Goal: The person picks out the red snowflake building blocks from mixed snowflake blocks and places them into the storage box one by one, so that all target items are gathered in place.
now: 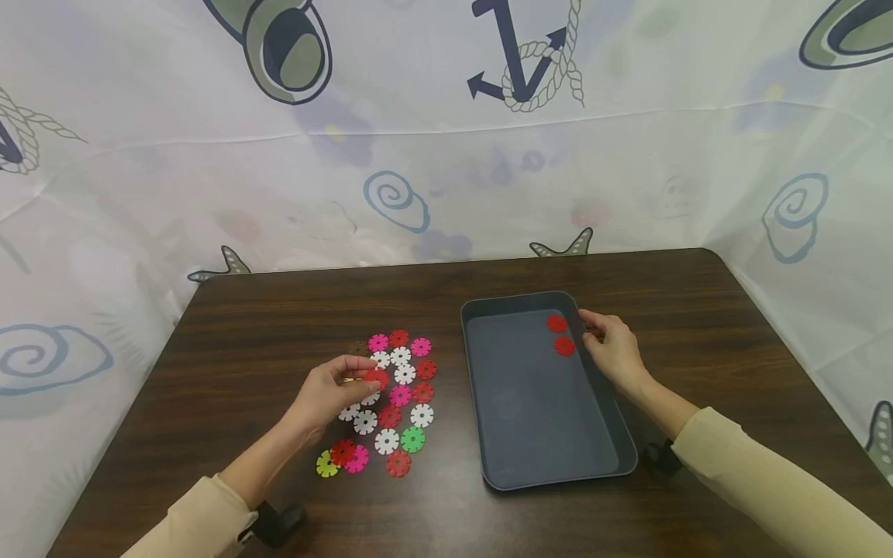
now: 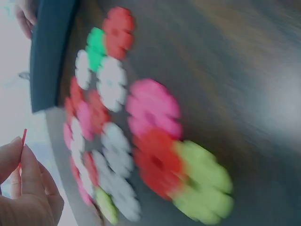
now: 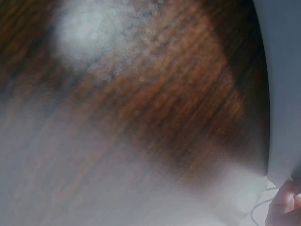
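My left hand point(image 1: 326, 397) pinches a red notched plastic disc point(image 1: 377, 378) between thumb and fingers, just above a spread of similar discs. In the left wrist view that disc point(image 2: 24, 136) shows edge-on at the fingertips. White discs point(image 1: 365, 422), pink discs point(image 1: 401, 395) and red discs point(image 1: 398, 464) lie below and around the hand, some overlapping. At the right long side of a dark grey tray point(image 1: 544, 418), my right hand point(image 1: 617, 350) grips the rim, thumb towards the inside. Two red discs point(image 1: 564, 346) lie in the tray near that hand.
A green disc point(image 1: 413, 439) and a yellow-green disc point(image 1: 325, 464) sit at the near side of the spread. All of it stands on a dark wooden table point(image 1: 265, 310). A patterned white cloth point(image 1: 446, 116) hangs behind the table.
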A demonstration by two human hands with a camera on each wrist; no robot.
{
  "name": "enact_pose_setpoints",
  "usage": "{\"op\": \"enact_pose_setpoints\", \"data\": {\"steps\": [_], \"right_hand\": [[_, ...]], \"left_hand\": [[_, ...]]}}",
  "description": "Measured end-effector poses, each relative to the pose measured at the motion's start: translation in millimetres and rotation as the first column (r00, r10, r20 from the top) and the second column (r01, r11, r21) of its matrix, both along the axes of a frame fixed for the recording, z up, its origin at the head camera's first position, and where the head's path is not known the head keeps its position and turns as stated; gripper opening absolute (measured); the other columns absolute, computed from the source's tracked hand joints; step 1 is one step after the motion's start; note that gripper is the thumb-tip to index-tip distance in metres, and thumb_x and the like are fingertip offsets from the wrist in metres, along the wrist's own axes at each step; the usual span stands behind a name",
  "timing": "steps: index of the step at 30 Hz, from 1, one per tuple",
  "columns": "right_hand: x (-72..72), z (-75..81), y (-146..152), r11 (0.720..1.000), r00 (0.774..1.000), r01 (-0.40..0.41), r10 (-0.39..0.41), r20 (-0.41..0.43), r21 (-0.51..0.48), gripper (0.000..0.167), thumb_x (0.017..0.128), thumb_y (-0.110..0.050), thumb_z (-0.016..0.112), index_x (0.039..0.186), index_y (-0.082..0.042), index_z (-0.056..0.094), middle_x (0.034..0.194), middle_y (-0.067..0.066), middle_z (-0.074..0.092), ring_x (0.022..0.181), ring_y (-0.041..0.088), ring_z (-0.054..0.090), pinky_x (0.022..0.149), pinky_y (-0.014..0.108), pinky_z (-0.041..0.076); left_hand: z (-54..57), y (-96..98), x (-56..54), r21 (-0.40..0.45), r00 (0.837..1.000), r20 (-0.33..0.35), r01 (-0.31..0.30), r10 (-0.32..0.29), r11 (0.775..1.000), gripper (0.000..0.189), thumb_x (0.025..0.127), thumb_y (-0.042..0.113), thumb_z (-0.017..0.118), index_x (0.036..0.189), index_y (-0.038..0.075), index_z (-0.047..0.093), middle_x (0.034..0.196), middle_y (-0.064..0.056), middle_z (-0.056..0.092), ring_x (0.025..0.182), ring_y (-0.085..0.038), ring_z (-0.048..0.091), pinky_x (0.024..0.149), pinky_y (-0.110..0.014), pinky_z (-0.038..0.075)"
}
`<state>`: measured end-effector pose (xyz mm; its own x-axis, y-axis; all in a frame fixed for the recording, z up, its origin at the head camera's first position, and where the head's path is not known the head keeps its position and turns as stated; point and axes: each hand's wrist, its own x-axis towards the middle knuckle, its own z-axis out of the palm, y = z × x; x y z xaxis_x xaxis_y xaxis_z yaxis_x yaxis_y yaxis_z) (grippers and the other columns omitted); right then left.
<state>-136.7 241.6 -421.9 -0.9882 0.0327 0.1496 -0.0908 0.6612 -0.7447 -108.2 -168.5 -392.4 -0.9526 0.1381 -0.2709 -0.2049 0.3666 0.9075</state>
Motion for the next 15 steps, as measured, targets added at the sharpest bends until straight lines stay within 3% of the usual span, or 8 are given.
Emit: {"op": "enact_pose_setpoints", "data": {"steps": [5, 15], "right_hand": [[0.0, 0.7, 0.1, 1.0, 1.0, 0.003, -0.003, 0.001, -0.007, 0.04, 0.087, 0.008, 0.051, 0.127, 0.011, 0.052, 0.116, 0.028, 0.056, 0.098, 0.035, 0.057, 0.08, 0.038, 0.048], [-1.6, -0.4, -0.1, 1.0, 1.0, 0.008, -0.008, 0.02, -0.021, 0.04, 0.087, 0.008, 0.05, 0.127, 0.011, 0.051, 0.116, 0.028, 0.055, 0.099, 0.035, 0.056, 0.082, 0.043, 0.047]], "left_hand": [[6.7, 35.5, -13.1, 0.073, 0.998, 0.029, 0.044, -0.047, 0.996, 0.038, 0.085, 0.011, 0.07, 0.119, 0.0, 0.058, 0.109, -0.013, 0.054, 0.094, -0.021, 0.056, 0.082, -0.032, 0.051], [17.5, 116.7, -34.1, 0.213, 0.99, 0.05, 0.121, -0.135, 0.97, 0.032, 0.082, 0.002, 0.07, 0.113, 0.0, 0.062, 0.1, -0.01, 0.064, 0.082, -0.013, 0.062, 0.081, -0.031, 0.054]]}}
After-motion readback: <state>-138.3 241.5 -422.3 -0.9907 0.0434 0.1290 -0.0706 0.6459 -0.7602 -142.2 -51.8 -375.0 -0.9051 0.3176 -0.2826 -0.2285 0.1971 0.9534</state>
